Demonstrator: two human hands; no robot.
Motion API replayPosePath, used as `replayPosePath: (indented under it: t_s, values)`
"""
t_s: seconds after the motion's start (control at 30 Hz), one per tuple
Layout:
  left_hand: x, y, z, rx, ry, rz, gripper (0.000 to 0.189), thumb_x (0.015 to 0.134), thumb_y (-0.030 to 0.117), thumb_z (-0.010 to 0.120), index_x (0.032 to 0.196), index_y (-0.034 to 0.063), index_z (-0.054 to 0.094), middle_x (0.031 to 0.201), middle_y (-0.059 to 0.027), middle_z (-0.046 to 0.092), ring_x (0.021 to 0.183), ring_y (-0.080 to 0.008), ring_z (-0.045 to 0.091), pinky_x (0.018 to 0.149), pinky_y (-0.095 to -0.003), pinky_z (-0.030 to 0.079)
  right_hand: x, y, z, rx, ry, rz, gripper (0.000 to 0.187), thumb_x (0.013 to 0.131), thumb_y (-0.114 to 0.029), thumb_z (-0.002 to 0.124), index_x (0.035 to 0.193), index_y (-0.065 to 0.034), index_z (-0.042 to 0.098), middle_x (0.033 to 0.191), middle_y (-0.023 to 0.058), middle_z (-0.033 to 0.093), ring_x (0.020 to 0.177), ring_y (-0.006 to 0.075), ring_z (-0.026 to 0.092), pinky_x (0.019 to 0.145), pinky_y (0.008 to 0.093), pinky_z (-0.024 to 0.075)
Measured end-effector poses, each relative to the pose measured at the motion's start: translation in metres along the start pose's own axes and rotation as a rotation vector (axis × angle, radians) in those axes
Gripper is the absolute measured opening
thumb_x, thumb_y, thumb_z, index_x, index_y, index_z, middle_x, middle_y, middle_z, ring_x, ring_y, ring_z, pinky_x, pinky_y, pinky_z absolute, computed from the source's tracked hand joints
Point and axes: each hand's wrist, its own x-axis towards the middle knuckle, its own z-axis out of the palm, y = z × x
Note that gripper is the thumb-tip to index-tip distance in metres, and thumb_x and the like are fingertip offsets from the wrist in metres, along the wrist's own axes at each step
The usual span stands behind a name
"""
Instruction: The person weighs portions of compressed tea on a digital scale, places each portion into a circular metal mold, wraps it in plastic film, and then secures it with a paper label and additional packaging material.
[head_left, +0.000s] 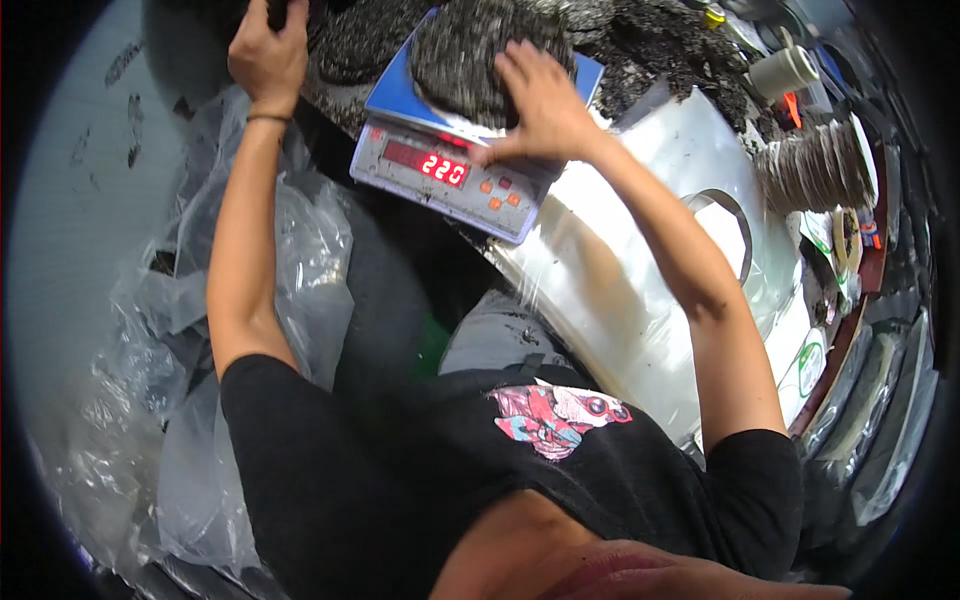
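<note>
A digital tabletop scale (450, 176) with a blue weighing plate (394, 97) shows 220 in red digits. A round, flat cake of dark, shredded, dried material (465, 60) lies on the plate, blurred. My right hand (544, 105) rests at the cake's right edge with its fingers spread, the thumb over the front of the scale. At the top left my left hand (274, 45) pinches a dark clump (277, 11) between thumb and fingers, partly cut off by the picture's rim.
Another dark round cake (360, 45) lies left of the scale, with a loose dark heap (667, 52) to the right. Clear plastic sheets (622, 285) cover the near table edge. A stack of round paper pieces (814, 169) and a pale cup (784, 71) stand right. Crumpled plastic bags (315, 247) hang left.
</note>
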Motion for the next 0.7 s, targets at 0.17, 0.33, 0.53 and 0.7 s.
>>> replayPosePath:
  t_s: [0.17,0.33,0.53,0.7]
  values:
    - [-0.050,0.056,0.004,0.036,-0.232,0.406,0.058,0.080,0.005,0.066,0.136,0.0187,0.065,0.122,-0.0136,0.072,0.111,-0.0344,0.068,0.094,-0.0425,0.055,-0.117,-0.033,-0.048,-0.209,0.027,-0.086,0.068,0.085,-0.017,0.066,0.145,0.0074,0.047,0.149,0.0286,0.047,0.142,0.0429,0.044,0.118,0.0513,0.0357]
    - [-0.151,0.074,0.013,0.131,-0.795,0.204,0.087,0.087,0.038,0.075,0.159,0.0088,0.036,0.163,-0.0242,0.033,0.153,-0.0432,0.027,0.124,-0.0627,0.012,-0.231,-0.062,-0.101,-0.155,0.294,0.127,0.054,0.088,0.000,0.050,0.141,0.0147,0.048,0.147,0.0333,0.048,0.138,0.0476,0.048,0.117,0.0554,0.0380]
    - [-0.238,0.281,-0.016,-1.715,-0.896,-1.027,0.070,0.111,0.053,0.030,0.161,0.0048,0.027,0.164,-0.0083,0.035,0.149,-0.0258,0.035,0.125,-0.0420,0.026,-0.245,-0.103,-0.107,-0.010,0.519,0.417,0.072,0.079,0.002,0.060,0.149,0.0116,0.042,0.155,0.0348,0.038,0.146,0.0502,0.038,0.121,0.0555,0.0322]
    - [-0.251,0.311,0.002,-1.513,-0.897,-0.962,0.078,0.106,0.066,0.023,0.157,0.0076,0.035,0.157,-0.0084,0.044,0.143,-0.0250,0.045,0.122,-0.0410,0.035,-0.260,-0.109,-0.124,0.322,0.619,0.544,0.087,0.076,-0.021,0.081,0.151,0.0023,0.045,0.157,0.0331,0.038,0.148,0.0484,0.036,0.121,0.0511,0.0315]
